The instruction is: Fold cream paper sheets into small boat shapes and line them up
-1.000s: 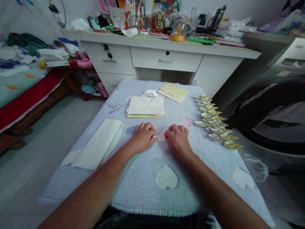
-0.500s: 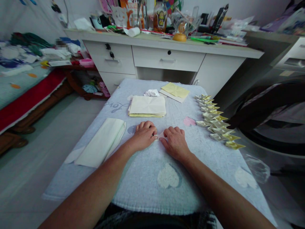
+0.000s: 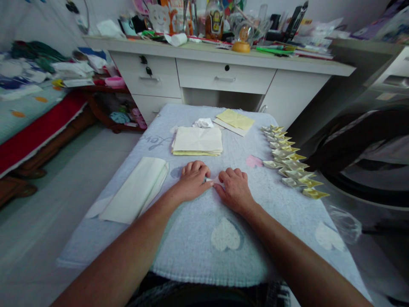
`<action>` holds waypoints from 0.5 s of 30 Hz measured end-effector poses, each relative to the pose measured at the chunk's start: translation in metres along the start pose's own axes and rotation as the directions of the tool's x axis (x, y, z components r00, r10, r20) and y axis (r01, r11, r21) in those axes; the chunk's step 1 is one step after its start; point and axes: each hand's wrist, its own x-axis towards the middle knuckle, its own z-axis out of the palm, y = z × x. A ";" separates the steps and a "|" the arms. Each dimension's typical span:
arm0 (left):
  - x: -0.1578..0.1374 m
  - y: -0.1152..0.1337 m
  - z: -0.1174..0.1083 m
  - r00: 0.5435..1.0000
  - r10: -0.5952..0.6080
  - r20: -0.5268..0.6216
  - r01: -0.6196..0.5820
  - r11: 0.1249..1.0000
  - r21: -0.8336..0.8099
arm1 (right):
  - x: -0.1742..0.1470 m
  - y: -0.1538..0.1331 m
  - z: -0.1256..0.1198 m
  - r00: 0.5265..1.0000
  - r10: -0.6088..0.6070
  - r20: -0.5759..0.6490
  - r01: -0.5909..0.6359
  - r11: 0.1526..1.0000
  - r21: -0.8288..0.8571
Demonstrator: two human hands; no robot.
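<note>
Between my two hands lies a small piece of folded white paper (image 3: pixel 211 181), mostly covered by the fingers. My left hand (image 3: pixel 194 180) pinches its left end, thumb pointing right along the near edge. On the other end my right hand (image 3: pixel 234 187) presses with curled fingers and thumb. Just beyond the hands is a stack of creased white and yellow paper sheets (image 3: pixel 197 140). Several folded paper boats (image 3: pixel 292 164), white and yellow, stand in rows at the table's right side.
The cloth-covered table (image 3: pixel 191 251) carries a folded white paper bundle (image 3: pixel 136 189) at left. Crumpled white paper (image 3: pixel 203 123) and yellow sheets (image 3: pixel 234 119) lie at the back. Behind stands a cluttered white desk (image 3: pixel 223 79); a washing machine (image 3: pixel 377 140) is at right.
My left thumb has straightened and slid right along the paper's near edge, close to the right thumb. My right hand has barely moved.
</note>
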 end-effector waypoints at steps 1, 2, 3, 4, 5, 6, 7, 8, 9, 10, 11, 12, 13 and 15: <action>0.000 0.000 0.000 1.000 -0.005 0.004 0.005 1.000 0.001 | 0.000 0.000 0.000 1.000 0.002 0.001 -0.002 1.000 -0.002; 0.000 0.000 0.000 1.000 -0.009 0.012 0.009 1.000 0.001 | 0.000 0.000 0.000 1.000 0.003 0.003 -0.003 1.000 -0.002; -0.001 0.000 0.000 1.000 -0.011 0.017 0.011 1.000 0.002 | 0.000 0.000 0.000 1.000 0.006 0.003 -0.006 1.000 -0.002; -0.001 0.000 0.000 1.000 -0.011 0.019 0.011 1.000 0.003 | 0.000 -0.001 0.000 1.000 0.009 0.003 -0.009 1.000 -0.002; -0.001 0.000 -0.001 1.000 -0.012 0.018 0.012 1.000 0.005 | 0.000 -0.001 0.000 1.000 0.012 0.003 -0.012 1.000 0.000; -0.001 0.000 -0.001 1.000 -0.013 0.018 0.013 1.000 0.007 | -0.001 -0.001 0.001 1.000 0.014 0.002 -0.014 1.000 0.003; -0.001 0.000 -0.001 1.000 -0.014 0.019 0.014 1.000 0.008 | -0.001 -0.001 0.001 1.000 0.017 0.000 -0.017 1.000 0.006; -0.001 0.000 -0.002 1.000 -0.016 0.022 0.016 1.000 0.008 | -0.001 0.000 0.001 1.000 0.021 -0.002 -0.021 1.000 0.008; 0.000 0.000 -0.002 0.999 -0.020 0.028 0.019 1.000 0.007 | -0.001 0.001 0.001 1.000 0.026 -0.004 -0.026 1.000 0.010; 0.000 0.000 -0.003 0.999 -0.025 0.034 0.024 1.000 0.006 | -0.001 0.002 0.001 0.999 0.033 -0.005 -0.033 0.999 0.012; 0.000 0.000 -0.003 0.999 -0.030 0.040 0.030 1.000 0.005 | -0.001 0.004 0.001 0.999 0.041 -0.004 -0.041 0.999 0.013; 0.000 0.000 -0.004 0.998 -0.034 0.045 0.034 0.999 0.003 | -0.001 0.006 0.000 0.999 0.050 -0.001 -0.050 0.999 0.014; 0.000 0.000 -0.004 0.998 -0.038 0.049 0.038 0.999 0.000 | -0.001 0.009 0.000 0.998 0.059 0.005 -0.059 0.998 0.016; 0.000 -0.002 -0.005 0.998 -0.040 0.057 0.040 0.999 -0.006 | -0.001 0.014 -0.001 0.997 0.075 0.017 -0.076 0.997 0.023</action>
